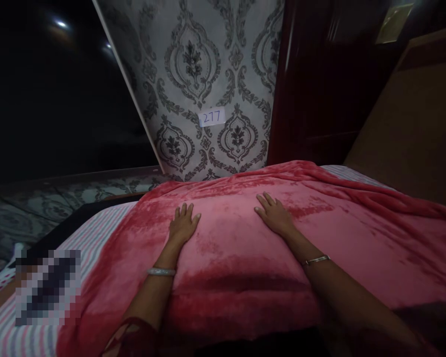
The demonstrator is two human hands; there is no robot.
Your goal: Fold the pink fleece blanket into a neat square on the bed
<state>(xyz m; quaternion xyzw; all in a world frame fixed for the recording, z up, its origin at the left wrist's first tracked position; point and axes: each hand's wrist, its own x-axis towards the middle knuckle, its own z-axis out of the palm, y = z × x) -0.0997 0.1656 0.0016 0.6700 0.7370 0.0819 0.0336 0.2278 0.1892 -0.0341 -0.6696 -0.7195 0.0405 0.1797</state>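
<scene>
A plush red-pink blanket (223,233) lies spread in front of me, its nap lighter in the middle and darker red along the folds. On its left part rests my left hand (183,223), palm down with the fingers apart; a pale bangle circles that wrist. My right hand (275,214) lies flat on the blanket further right, fingers spread, with a thin silver bangle on the wrist. Neither hand grips anything. Loose folds bunch up along the blanket's far right side.
Under the blanket a striped sheet (96,233) shows at the left. Behind stands a patterned wall (193,64) with a paper label (212,117) reading 277. A large dark screen (59,99) is at the left, a dark red door (312,89) at the right, beside a brown panel (416,119).
</scene>
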